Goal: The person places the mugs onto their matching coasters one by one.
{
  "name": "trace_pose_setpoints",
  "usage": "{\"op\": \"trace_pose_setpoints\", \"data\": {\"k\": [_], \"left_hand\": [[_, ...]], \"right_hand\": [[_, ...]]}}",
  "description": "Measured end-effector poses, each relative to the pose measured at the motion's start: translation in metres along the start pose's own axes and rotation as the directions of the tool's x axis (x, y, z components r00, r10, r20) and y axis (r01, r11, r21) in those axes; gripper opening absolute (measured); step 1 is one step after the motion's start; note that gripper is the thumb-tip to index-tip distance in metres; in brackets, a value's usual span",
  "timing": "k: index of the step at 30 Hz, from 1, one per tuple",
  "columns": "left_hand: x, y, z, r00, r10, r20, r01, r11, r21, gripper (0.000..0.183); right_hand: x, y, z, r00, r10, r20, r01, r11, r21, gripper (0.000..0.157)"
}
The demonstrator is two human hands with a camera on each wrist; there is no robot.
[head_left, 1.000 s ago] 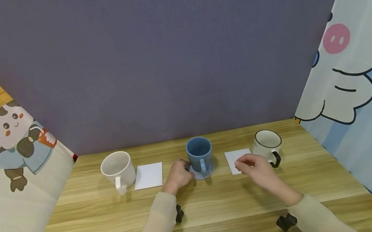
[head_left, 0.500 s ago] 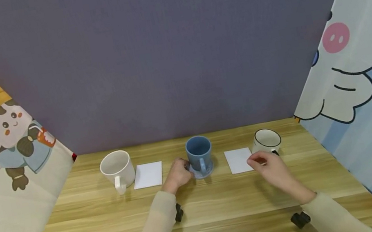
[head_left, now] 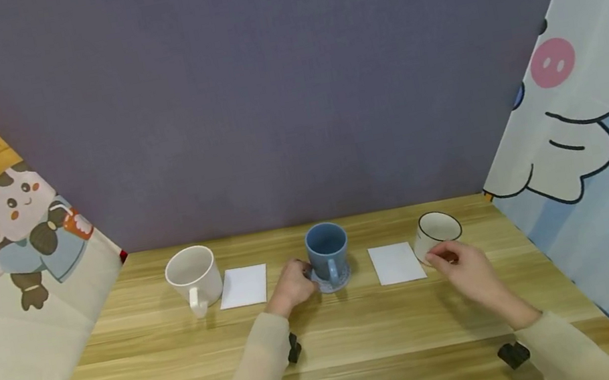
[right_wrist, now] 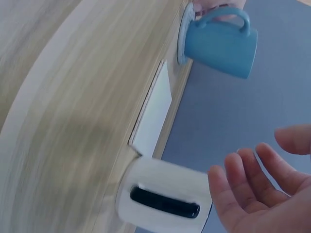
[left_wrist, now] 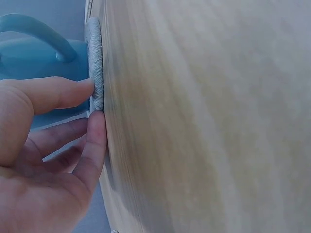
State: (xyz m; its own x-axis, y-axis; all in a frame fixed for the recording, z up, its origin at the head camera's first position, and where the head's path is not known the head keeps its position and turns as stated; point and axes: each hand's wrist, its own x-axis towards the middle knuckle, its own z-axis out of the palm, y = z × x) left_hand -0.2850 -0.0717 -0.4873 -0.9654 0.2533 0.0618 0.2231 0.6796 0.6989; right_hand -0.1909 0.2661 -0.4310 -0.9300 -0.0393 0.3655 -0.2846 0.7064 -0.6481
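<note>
My left hand point(head_left: 292, 284) pinches the left edge of a round grey-blue woven coaster point(left_wrist: 95, 63), thumb above and a fingertip at its lower edge. On that coaster stands a blue mug point(head_left: 328, 257), upright, its handle toward me. My right hand point(head_left: 470, 273) hovers in front of a white mug point(right_wrist: 163, 177) with a black rim and black handle. In the right wrist view its fingers are loosely bent, holding nothing, and the fingertips are close to that mug's rim. Left of this mug lies a white square coaster point(head_left: 397, 263).
A large white mug point(head_left: 194, 278) stands at the left, beside another white square coaster point(head_left: 243, 286). All rest on a wooden table point(head_left: 361, 336). A grey-purple panel point(head_left: 282, 99) rises behind, with printed cloths at both sides.
My right hand has moved rightward, from over the right square coaster to in front of the black-rimmed mug. My left hand stays at the round coaster; the mugs have not moved.
</note>
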Motion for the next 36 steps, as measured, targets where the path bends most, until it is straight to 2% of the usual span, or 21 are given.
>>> {"op": "trace_pose_setpoints", "data": {"k": [15,25,30,36], "left_hand": [[0.0,0.001,0.003,1.0,0.007,-0.005,-0.007,1.0,-0.007,0.033],[0.0,0.001,0.002,1.0,-0.012,0.009,0.012,1.0,-0.007,0.037],[0.0,0.001,0.001,1.0,-0.01,0.001,0.01,1.0,-0.005,0.039],[0.0,0.0,0.001,1.0,-0.003,-0.006,0.003,1.0,0.004,0.038]], "right_hand": [[0.0,0.021,-0.016,0.994,0.044,-0.105,-0.045,0.999,-0.011,0.021],[0.002,0.035,-0.018,0.979,0.103,-0.174,-0.1,0.995,0.028,0.029],[0.002,0.041,-0.015,0.97,0.13,-0.204,-0.116,0.99,0.082,0.028],[0.002,0.055,-0.009,0.953,0.233,-0.193,-0.217,0.971,0.102,0.034]]}}
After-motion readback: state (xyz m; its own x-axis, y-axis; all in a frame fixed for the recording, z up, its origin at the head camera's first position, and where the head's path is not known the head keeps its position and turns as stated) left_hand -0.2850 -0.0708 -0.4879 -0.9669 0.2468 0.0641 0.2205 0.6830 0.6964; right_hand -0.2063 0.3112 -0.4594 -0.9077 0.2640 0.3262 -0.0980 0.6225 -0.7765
